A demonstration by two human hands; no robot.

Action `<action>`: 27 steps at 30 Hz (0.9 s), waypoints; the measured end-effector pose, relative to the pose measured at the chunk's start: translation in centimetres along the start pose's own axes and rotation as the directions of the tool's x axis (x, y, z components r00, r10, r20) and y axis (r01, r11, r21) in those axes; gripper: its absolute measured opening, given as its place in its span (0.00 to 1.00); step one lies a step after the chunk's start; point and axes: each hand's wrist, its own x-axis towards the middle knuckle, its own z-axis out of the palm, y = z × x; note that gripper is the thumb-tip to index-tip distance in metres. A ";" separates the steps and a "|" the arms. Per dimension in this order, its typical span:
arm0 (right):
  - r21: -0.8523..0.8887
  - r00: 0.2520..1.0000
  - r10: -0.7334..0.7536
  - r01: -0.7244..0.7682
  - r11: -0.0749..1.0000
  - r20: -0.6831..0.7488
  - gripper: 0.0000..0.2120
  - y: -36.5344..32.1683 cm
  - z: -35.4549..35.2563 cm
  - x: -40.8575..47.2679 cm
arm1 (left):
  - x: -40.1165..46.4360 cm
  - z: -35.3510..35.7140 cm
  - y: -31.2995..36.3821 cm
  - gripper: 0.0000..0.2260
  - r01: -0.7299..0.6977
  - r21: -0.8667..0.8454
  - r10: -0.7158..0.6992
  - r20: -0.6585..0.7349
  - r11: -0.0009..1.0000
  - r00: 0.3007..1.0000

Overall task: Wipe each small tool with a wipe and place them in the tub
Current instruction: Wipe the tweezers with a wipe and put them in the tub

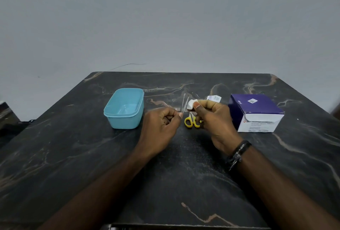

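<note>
Dark marble table [73, 156]. Purple-and-white box [255, 112] at right, "BD" legible, rest blurred. Empty blue tub [124, 108] at left. Left hand [161, 124] pinching tweezers [184, 102]; right hand [213, 117] pinching white wipe [191, 103] beside them. Yellow scissors [191, 121] beneath. Torn packet [213, 98], print unreadable.

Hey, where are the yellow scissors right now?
In the head view, the yellow scissors lie on the table near its middle, between the left hand and the right hand, right of the blue tub.
</note>
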 end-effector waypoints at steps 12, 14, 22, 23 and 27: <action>-0.059 0.999 -0.038 0.040 0.997 0.033 0.05 0.1 0.2 -0.2 | -0.5 -0.2 -0.2 0.07 0.044 -0.041 -0.043 0.030 0.998 0.999; -0.074 0.998 -0.046 0.048 0.996 0.032 0.06 0.2 0.2 -0.2 | -0.6 -0.2 -0.2 0.07 0.029 -0.026 -0.029 0.017 0.999 0.999; -0.102 0.997 -0.036 0.042 0.994 0.061 0.07 0.5 0.6 -0.4 | -0.9 0.1 -0.1 0.04 -0.095 0.121 0.094 0.014 0.988 0.995; -0.103 0.998 -0.035 0.041 0.994 0.060 0.08 0.6 0.6 -0.4 | -0.9 0.1 -0.2 0.04 -0.112 0.134 0.112 0.008 0.985 0.994; -0.132 0.995 -0.035 0.047 0.990 0.093 0.08 0.4 0.5 -0.5 | -0.9 0.2 -0.2 0.03 -0.148 0.155 0.151 -0.005 0.977 0.989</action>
